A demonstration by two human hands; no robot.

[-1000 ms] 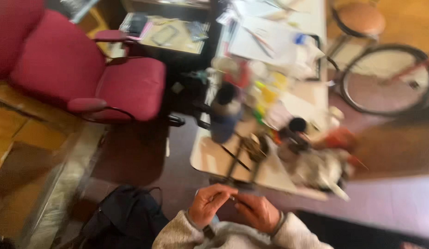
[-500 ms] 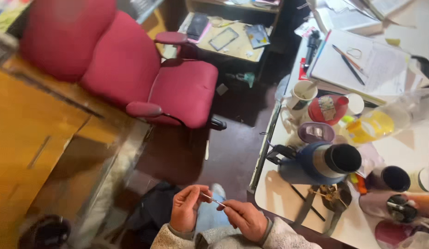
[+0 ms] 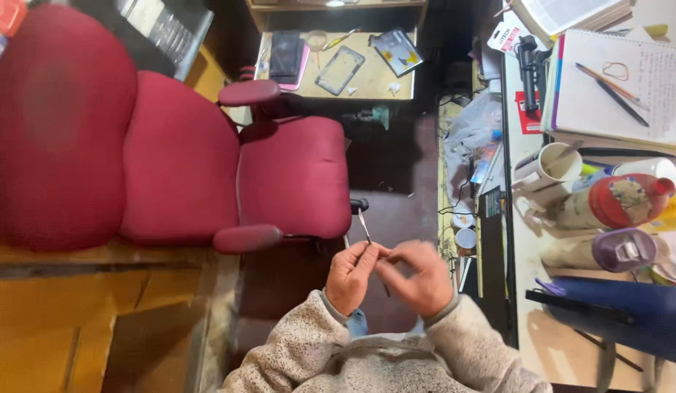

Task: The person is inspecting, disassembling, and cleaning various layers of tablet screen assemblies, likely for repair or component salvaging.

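Both my hands are raised together in front of my chest, above the dark floor beside the worktop. My left hand (image 3: 354,275) is closed, its fingers pinched on a thin, dark metal rod-like tool (image 3: 366,231) whose upper end sticks up and slightly left out of the grip, toward the seat edge of the red upholstered armchair (image 3: 207,171). A short length of the same tool shows below the hands. My right hand (image 3: 419,275) is curled and touches the left at the fingertips, also closed on the tool's middle; its fingers are blurred, so I cannot tell the exact grip.

To my right, the white worktop (image 3: 530,335) carries a white mug (image 3: 554,164), a red-lidded jar lying on its side (image 3: 616,202), a purple-capped bottle (image 3: 620,249) and a dark blue flask (image 3: 629,316). An open spiral notebook with a pencil and pen on it (image 3: 618,87) lies further up. Ahead of me, a low wooden table (image 3: 338,65) holds flat dark devices.
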